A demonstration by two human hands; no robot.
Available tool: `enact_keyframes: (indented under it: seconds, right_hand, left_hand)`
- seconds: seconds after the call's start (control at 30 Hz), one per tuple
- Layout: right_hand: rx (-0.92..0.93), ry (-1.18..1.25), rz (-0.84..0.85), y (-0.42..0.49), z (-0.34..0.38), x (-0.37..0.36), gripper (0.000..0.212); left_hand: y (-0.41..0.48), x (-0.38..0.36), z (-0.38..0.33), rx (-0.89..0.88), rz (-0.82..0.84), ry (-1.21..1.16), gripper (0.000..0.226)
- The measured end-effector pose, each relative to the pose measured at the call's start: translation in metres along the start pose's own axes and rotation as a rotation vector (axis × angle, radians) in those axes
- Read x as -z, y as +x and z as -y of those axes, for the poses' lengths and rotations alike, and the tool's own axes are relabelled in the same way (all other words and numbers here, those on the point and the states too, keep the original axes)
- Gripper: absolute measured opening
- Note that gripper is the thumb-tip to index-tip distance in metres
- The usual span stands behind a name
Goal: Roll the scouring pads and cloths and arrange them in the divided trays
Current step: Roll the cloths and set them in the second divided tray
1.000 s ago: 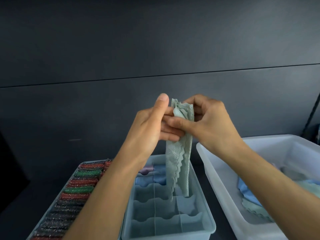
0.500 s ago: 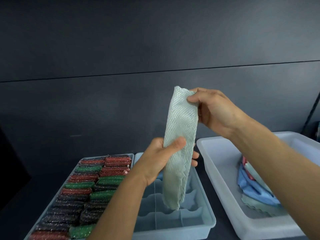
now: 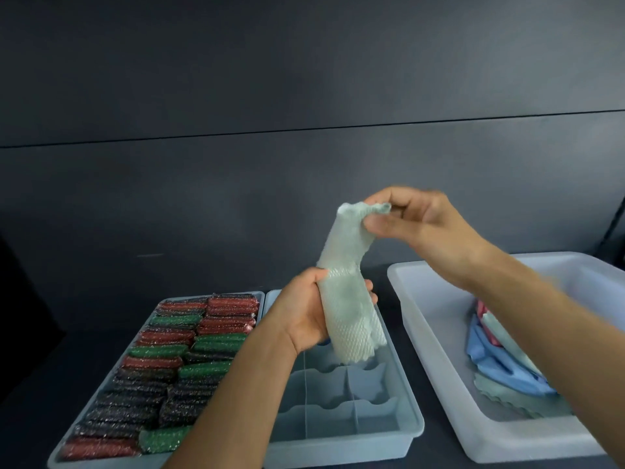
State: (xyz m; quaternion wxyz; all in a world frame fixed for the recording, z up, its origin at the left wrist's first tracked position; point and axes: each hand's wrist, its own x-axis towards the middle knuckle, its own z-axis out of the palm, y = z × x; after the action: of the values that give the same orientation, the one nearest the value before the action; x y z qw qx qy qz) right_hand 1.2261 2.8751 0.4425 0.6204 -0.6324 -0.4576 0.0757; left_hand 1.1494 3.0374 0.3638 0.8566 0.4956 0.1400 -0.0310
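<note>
- Left hand [image 3: 306, 314] wraps around the lower half of a pale green cloth [image 3: 348, 299], thumb on the near face and fingertips showing past its far edge.
- Cloth hangs folded into a long strip, its bottom end dangling just above the middle tray [image 3: 341, 431], not touching it.
- Right hand [image 3: 417, 225], at 1 o'clock from the left hand, pinches the top corner of the same cloth between thumb and fingers.
- Closest to the camera, the middle tray shows wavy dividers and bare compartments at its near end.
- At 9 o'clock from that tray, touching it side by side, sits a second tray [image 3: 54, 463] packed with rolled scouring pads [image 3: 189, 353] in red, green and black, laid in two columns.
- At 3 o'clock stands a white tub [image 3: 436, 363] holding a loose pile of cloths [image 3: 500, 363], blue, pink and pale green.
- All three containers rest on a dark bench [image 3: 67, 360].
- Farthest back, a dark wall [image 3: 270, 96] runs across the whole view.
</note>
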Motion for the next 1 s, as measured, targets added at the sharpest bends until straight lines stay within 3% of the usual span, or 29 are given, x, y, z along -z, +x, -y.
enact_keyframes:
  seconds: [0.1, 0.2, 0.37, 0.47, 0.53, 0.6, 0.67, 0.73, 0.8, 0.87, 0.93, 1.0]
  right_hand:
    - [-0.007, -0.072, 0.091, -0.017, -0.012, -0.012, 0.012]
    - [-0.016, -0.210, 0.177, -0.030, -0.024, -0.018, 0.015]
    - [0.068, -0.393, 0.222, -0.039, -0.047, -0.022, 0.038]
    - [0.226, -0.842, 0.241, -0.035, -0.063, -0.017, 0.075]
    - [0.342, -1.120, 0.197, -0.032, -0.074, -0.013, 0.081]
    - [0.430, -1.195, 0.169, -0.028, -0.082, -0.013, 0.084]
    - [0.533, -1.102, 0.134, -0.025, -0.088, -0.017, 0.063]
    - [0.523, -0.813, 0.014, -0.023, -0.086, -0.026, 0.030]
    - [0.182, -0.286, -0.105, -0.022, -0.074, -0.032, 0.027]
    - [-0.168, 0.095, -0.147, -0.020, -0.068, -0.032, 0.017]
    - [-0.340, 0.131, -0.160, -0.018, -0.066, -0.028, 0.011]
    - [-0.383, 0.153, -0.153, -0.018, -0.067, -0.027, 0.019]
  left_hand:
    - [0.005, 0.007, -0.008, 0.003, -0.031, -0.215, 0.060]
    - [0.007, 0.011, -0.016, 0.027, -0.036, -0.246, 0.077]
    - [0.010, 0.011, -0.027, -0.015, -0.114, -0.054, 0.043]
    - [0.012, 0.014, -0.031, -0.016, -0.167, -0.042, 0.033]
    - [0.012, 0.015, -0.030, -0.003, -0.169, -0.044, 0.034]
    - [0.012, 0.012, -0.026, 0.013, -0.142, -0.029, 0.037]
    - [0.011, 0.009, -0.021, 0.018, -0.112, -0.034, 0.035]
    - [0.011, 0.008, -0.015, 0.015, -0.127, -0.043, 0.031]
    - [0.014, 0.012, -0.008, -0.041, -0.172, 0.016, 0.038]
    - [0.013, 0.020, -0.003, -0.095, -0.178, 0.130, 0.067]
    - [0.008, 0.024, 0.001, -0.121, -0.038, 0.180, 0.092]
    - [-0.001, 0.021, 0.002, -0.163, 0.069, 0.264, 0.087]
